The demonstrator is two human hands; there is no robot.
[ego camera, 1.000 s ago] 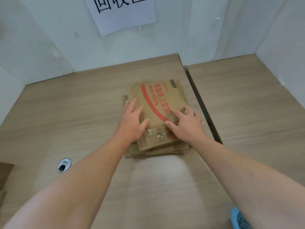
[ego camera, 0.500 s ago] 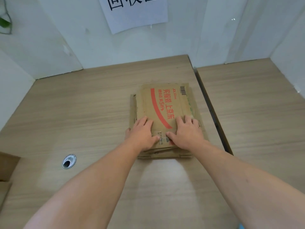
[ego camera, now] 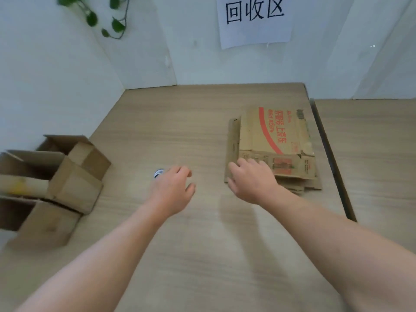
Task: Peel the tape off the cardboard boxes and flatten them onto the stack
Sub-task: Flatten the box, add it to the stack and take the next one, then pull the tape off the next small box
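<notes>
grip: none | left hand (ego camera: 173, 190) hovers, loose | right hand (ego camera: 249, 181) at stack (ego camera: 270, 136) corner

Place: recycling corner, office-like
Sign: paper sheet (ego camera: 255, 20) on far white wall, reading "回收区"
Cardboard: flattened stack (ego camera: 273, 149) right, open boxes (ego camera: 54, 174) left
Surface: wood-grain surface (ego camera: 180, 122)
Greenery: leafy vine (ego camera: 101, 15) far left

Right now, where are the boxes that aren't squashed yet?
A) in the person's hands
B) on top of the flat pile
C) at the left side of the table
C: the open boxes stand at the left of the table; the flat stack carries none upright, and the left hand and right hand hold no box.
</notes>
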